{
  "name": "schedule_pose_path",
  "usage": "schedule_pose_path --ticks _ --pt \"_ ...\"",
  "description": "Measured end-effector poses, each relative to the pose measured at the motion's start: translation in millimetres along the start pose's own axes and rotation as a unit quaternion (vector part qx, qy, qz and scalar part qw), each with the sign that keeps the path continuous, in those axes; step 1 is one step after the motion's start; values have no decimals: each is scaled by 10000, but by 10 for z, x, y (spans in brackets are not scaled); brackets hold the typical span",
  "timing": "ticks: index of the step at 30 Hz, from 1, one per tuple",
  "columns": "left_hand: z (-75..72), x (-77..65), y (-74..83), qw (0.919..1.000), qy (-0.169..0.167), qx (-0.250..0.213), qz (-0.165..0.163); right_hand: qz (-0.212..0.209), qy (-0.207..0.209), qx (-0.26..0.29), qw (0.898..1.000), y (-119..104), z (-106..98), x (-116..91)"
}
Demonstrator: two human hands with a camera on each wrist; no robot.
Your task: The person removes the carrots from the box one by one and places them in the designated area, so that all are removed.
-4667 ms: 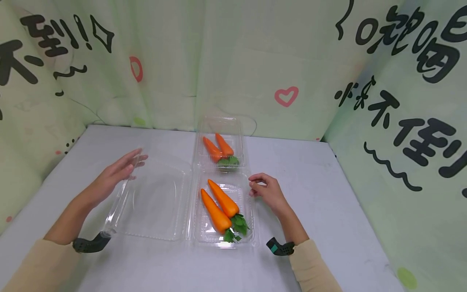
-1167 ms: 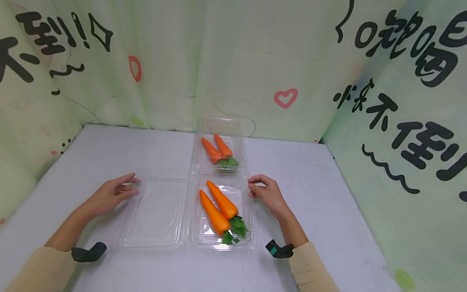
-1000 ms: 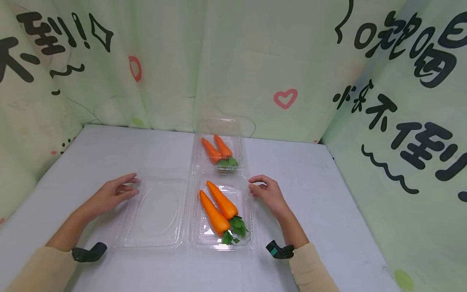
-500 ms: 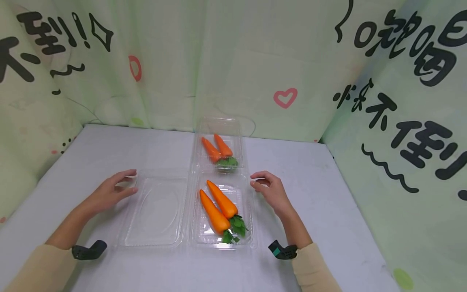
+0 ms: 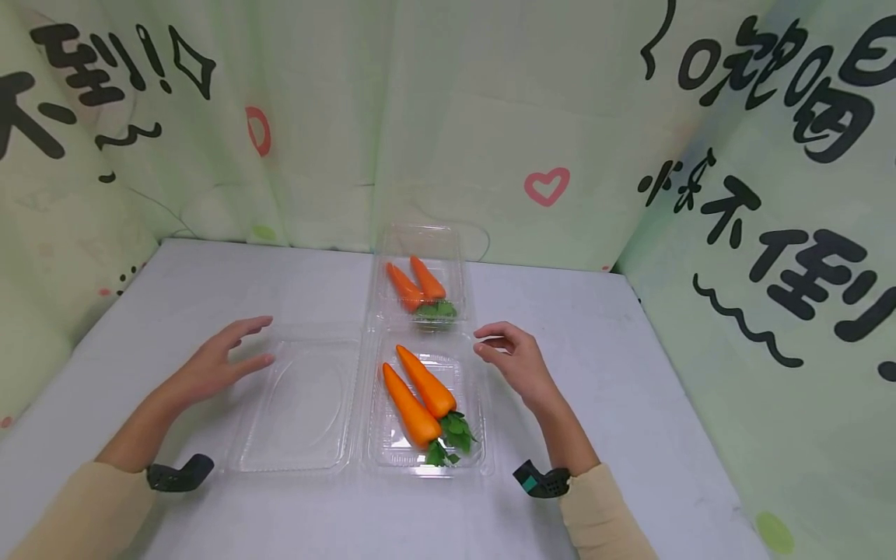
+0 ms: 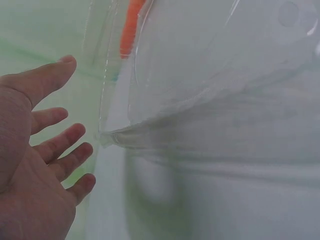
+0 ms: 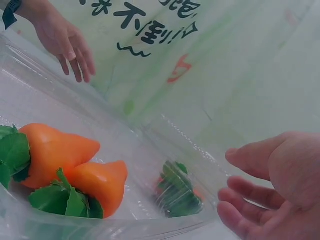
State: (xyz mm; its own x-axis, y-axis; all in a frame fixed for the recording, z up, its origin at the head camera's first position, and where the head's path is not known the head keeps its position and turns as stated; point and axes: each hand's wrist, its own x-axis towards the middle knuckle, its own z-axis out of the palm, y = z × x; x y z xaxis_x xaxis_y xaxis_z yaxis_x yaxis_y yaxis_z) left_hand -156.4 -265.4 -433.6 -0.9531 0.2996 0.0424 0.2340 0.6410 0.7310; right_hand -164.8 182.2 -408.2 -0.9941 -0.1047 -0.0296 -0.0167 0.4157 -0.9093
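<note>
A clear plastic clamshell box lies unfolded on the table, its base (image 5: 427,459) on the right and its lid (image 5: 301,412) flat on the left. Two orange carrots (image 5: 413,406) with green leafy tops lie side by side in the base, tips pointing away. By the lid's far left corner, my left hand (image 5: 217,362) has spread fingers and holds nothing; the left wrist view shows its bare palm. My right hand (image 5: 516,362) is near the base's far right corner. In the right wrist view its fingers (image 7: 250,202) are loosely bent, with nothing between them.
Right behind the near box stands a second clear box (image 5: 455,272), with two more carrots (image 5: 418,286) inside. The white table (image 5: 574,350) meets a pale green curtain (image 5: 448,117) at the back and sides, printed with black characters and red hearts.
Several seconds ago the lid was tilted up by my left hand; now it lies flat. My left fingers have since spread and come away from its edge. My right hand has shifted slightly.
</note>
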Motion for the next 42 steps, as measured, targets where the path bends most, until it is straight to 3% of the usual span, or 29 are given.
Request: schedule_pose_path --ticks 30,42 --pt "252 234 237 9996 -212 -83 -156 -171 -417 28 9990 -111 173 41" --pt "325 299 290 9994 -254 -222 -43 -293 -529 -69 9981 -150 241 38"
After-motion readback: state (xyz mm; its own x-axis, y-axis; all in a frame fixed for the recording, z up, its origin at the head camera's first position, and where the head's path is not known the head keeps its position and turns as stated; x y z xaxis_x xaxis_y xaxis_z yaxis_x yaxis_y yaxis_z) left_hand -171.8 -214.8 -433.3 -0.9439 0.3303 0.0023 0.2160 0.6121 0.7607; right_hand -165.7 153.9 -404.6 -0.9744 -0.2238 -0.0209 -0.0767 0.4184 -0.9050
